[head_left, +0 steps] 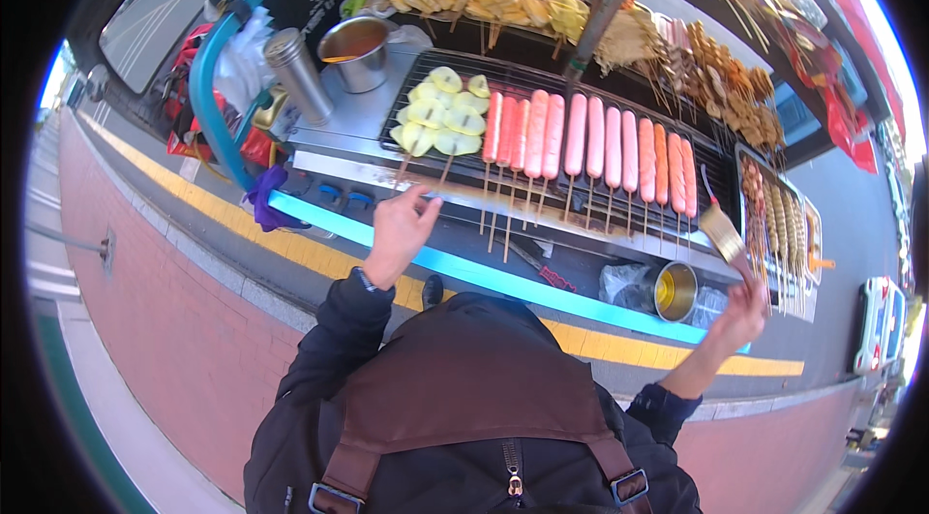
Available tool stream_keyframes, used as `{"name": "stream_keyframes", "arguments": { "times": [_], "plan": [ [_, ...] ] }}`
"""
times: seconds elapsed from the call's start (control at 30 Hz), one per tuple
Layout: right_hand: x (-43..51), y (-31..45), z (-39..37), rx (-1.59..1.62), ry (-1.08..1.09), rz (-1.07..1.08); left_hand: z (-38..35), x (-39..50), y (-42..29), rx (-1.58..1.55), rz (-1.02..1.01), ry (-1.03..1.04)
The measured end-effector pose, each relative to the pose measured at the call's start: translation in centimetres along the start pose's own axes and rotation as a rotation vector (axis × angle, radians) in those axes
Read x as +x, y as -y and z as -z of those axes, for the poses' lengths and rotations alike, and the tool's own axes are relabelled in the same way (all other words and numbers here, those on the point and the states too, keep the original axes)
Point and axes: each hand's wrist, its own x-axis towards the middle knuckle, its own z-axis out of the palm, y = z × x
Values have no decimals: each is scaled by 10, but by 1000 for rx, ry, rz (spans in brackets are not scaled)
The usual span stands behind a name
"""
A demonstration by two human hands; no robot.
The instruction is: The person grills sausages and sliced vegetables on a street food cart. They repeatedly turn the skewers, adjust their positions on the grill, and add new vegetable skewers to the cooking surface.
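Observation:
My left hand (403,227) is at the grill's front edge. Its thumb and fingertips pinch the end of a wooden stick under the skewered potato slices (443,111). My right hand (739,314), slightly blurred, grips a flat basting brush (722,232). The bristles point up towards the grill's right end, beside the last sausages. On the black wire grill rack (573,75), pale pink sausages (595,136) and redder sausages (686,176) lie in a row, sticks towards me. Red-and-white crab sticks (492,129) lie between the potato slices and the sausages.
A steel pot of red sauce (355,53) and a steel shaker (297,75) stand left. A steel cup of yellow oil (675,290) sits below the grill, behind the blue rail (508,282). A metal post (602,13) rises behind the rack. Skewers fill a right-hand tray (807,223).

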Motion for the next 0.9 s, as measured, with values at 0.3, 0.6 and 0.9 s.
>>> {"name": "stream_keyframes", "arguments": {
  "times": [0.3, 0.6, 0.9],
  "plan": [
    [-83, -125, -291, -257, 791, -171, -13, 8, 1, 23, -24, 16],
    [-83, -134, -364, -309, 946, 88, -11, 5, 1, -71, -170, -114],
    [-161, -85, -322, -493, 1470, 857, -9, 6, 1, -50, -148, -67]
  ]
}}
